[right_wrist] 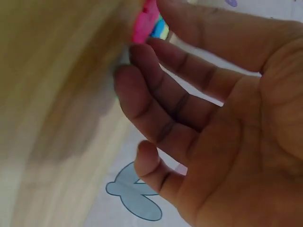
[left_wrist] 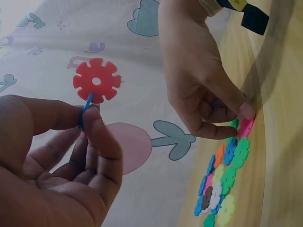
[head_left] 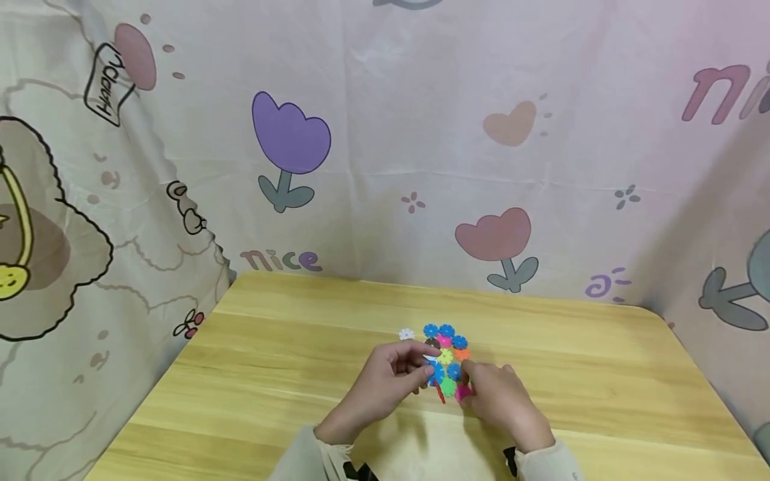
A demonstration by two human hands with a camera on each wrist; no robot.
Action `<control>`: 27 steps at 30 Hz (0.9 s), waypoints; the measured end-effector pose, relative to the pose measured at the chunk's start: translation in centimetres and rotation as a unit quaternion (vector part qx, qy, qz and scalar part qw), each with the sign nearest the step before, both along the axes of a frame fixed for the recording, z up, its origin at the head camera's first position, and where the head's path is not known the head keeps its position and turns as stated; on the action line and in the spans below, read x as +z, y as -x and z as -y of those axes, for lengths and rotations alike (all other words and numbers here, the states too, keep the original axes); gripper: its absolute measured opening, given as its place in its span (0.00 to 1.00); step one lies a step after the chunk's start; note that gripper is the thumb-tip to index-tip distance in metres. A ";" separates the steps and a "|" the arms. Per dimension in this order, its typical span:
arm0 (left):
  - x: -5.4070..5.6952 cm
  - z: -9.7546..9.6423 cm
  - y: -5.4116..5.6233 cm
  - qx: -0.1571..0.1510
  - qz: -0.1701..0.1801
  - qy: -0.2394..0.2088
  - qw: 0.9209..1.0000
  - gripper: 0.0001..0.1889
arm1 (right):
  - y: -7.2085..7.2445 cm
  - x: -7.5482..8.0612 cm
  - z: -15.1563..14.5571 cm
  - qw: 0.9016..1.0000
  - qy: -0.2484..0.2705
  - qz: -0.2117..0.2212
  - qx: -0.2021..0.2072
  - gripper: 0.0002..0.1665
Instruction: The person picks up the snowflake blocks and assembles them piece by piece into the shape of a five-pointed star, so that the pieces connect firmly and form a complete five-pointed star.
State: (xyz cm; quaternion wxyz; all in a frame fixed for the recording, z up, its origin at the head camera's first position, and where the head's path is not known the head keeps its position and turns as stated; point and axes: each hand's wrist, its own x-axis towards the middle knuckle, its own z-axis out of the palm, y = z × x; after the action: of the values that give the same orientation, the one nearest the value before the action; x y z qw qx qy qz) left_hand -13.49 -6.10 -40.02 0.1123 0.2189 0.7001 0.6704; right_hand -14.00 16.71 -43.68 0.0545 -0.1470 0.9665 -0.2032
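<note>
In the left wrist view, my left hand (left_wrist: 71,156) pinches a blue notched plastic disc (left_wrist: 87,111) between thumb and fingertips, raised above the table. A red notched disc (left_wrist: 108,85) is slotted onto its edge and faces the camera. My right hand (head_left: 502,399) is low over the table at the near right of a cluster of discs, its thumb and forefinger at a pink disc (left_wrist: 246,127). The right wrist view has that pink disc (right_wrist: 144,23) at the thumb tip, with the other fingers half bent.
Flat on the wooden table (head_left: 240,374) lie more discs: green (left_wrist: 241,152), orange (left_wrist: 219,156), brown (left_wrist: 207,198), pale yellow (left_wrist: 227,210) and several blue. A white disc (head_left: 406,333) lies at the cluster's far left. Behind the table hangs a printed cloth (head_left: 385,133).
</note>
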 end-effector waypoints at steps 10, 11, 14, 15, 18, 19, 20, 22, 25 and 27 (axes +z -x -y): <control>0.0 -0.1 0.0 0.016 0.003 0.009 1.000 0.10 | -0.4 -0.6 -0.2 0.999 0.040 -0.005 0.010 0.20; 0.0 -0.1 0.1 0.018 0.001 0.012 1.000 0.09 | -0.4 -0.4 -0.3 0.999 0.042 -0.011 0.016 0.19; 0.0 0.0 0.2 0.019 -0.004 0.015 1.000 0.09 | -0.6 0.7 -0.4 0.996 0.068 -0.041 0.032 0.17; 0.0 0.0 0.2 0.019 -0.004 0.015 1.000 0.09 | -0.7 1.2 -0.4 0.994 0.089 -0.057 0.039 0.17; 0.0 0.0 0.3 0.017 0.001 0.008 1.000 0.09 | -1.2 2.6 -0.4 0.978 0.173 -0.103 0.060 0.17; 0.0 0.0 0.3 0.018 0.003 0.006 1.000 0.09 | -1.4 3.0 -0.3 0.970 0.201 -0.119 0.069 0.16; -0.1 0.0 0.3 0.020 0.004 0.003 1.000 0.09 | -1.6 3.3 -0.2 0.962 0.225 -0.136 0.078 0.16; -0.1 0.0 0.4 0.025 0.007 0.000 1.000 0.09 | -2.0 3.8 0.1 0.948 0.258 -0.166 0.086 0.18; -0.2 0.0 0.4 0.030 0.009 -0.006 1.000 0.11 | -2.3 4.1 0.4 0.934 0.276 -0.206 0.093 0.22; -0.3 0.0 0.4 0.031 0.010 -0.009 0.999 0.11 | -2.4 4.1 0.5 0.929 0.279 -0.225 0.093 0.24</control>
State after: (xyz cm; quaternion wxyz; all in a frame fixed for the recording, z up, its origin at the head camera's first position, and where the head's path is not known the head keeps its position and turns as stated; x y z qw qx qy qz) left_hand -13.89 -6.11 -40.35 0.0962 0.1912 0.6995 0.6818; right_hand -11.57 16.25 -39.56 -0.1891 -0.2873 0.8395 -0.4207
